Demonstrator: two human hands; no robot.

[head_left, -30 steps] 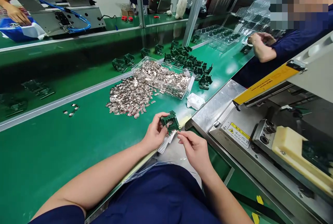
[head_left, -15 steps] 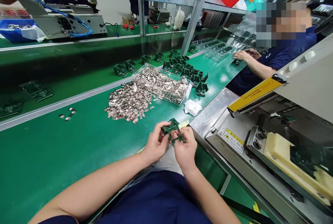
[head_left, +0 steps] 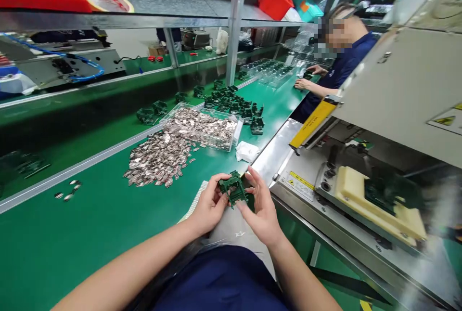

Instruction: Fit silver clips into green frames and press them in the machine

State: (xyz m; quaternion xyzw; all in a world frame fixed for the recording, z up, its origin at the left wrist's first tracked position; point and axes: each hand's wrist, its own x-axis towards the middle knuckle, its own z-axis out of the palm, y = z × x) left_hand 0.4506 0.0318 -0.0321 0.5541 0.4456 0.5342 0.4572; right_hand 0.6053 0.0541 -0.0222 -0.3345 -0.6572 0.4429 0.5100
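My left hand (head_left: 208, 209) pinches a dark green plastic frame (head_left: 234, 188) by its left side, in front of my body. On the other side of the frame, my right hand (head_left: 264, 211) has its fingers spread, with the thumb close to the lower right corner; whether it touches is hard to tell. Beyond my hands lies a heap of small shiny metal pieces (head_left: 155, 157), which runs into a clear plastic tray (head_left: 236, 134) full of the same pieces. Several similar dark green frames (head_left: 234, 101) are bunched behind the tray.
A crumpled white wrapper (head_left: 247, 151) lies by the bench edge. To my right stands a machine with a cream fixture (head_left: 355, 195) and a yellow guard bar (head_left: 312, 123). A co-worker (head_left: 348, 63) handles parts farther along. A metal post (head_left: 236, 22) supports the shelf.
My right hand has loosened from the green frame and its fingers have spread, while my left hand keeps hold. The frame has turned. The camera view has swung to the right.
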